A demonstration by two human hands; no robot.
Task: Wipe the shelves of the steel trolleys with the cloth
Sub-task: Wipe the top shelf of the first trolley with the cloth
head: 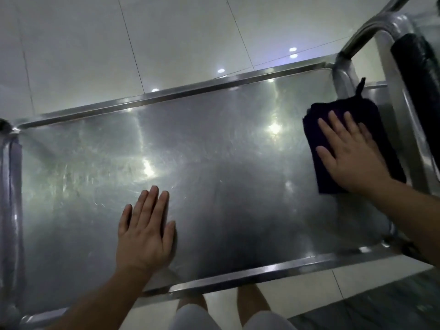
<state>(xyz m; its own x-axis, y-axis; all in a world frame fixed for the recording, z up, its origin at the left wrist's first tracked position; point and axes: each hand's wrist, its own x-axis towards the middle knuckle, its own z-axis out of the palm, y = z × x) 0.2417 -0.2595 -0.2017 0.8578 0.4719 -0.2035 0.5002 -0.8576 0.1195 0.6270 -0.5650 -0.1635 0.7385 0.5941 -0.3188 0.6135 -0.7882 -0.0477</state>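
On tiled floor (71,44), scuffed steel shelf (214,167) reflects lights.

Cloth (371,110) dk purple; shelf (214,163) silver w/ swirl scratches; floor (71,44) pale tiles.

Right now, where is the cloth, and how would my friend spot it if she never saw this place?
Find the big shiny steel trolley shelf that fills the view, then look to its right end, near the black-wrapped handle. The cloth lies flat there under the right hand. It is the only dark purple, soft thing on the metal, with a little loop sticking up.
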